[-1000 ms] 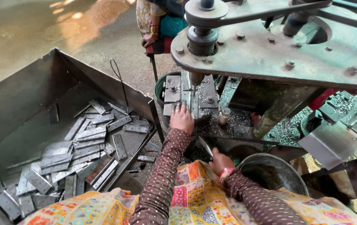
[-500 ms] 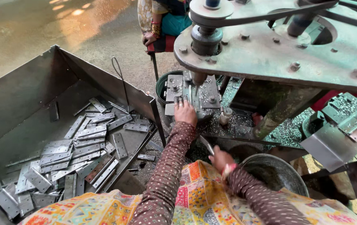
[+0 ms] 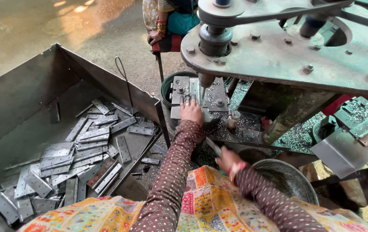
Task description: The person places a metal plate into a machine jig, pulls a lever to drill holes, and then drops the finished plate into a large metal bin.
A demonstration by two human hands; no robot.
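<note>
- Two hands work close under the drill head (image 3: 278, 56), with little room above the left hand (image 3: 191, 112).
- Its fingers press down flat on the jig (image 3: 216, 96), beside the bit (image 3: 203, 91).
- Nearer the body, the right hand (image 3: 226, 158) pinches a metal strip (image 3: 213, 146) by the bowl (image 3: 289, 178).
- Leftward, more strips fill the bin (image 3: 29, 94).

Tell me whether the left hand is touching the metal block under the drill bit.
Touching. The head view shows the left hand with its fingers laid on top of the metal block just beside the drill bit, with no gap visible between them.
</note>
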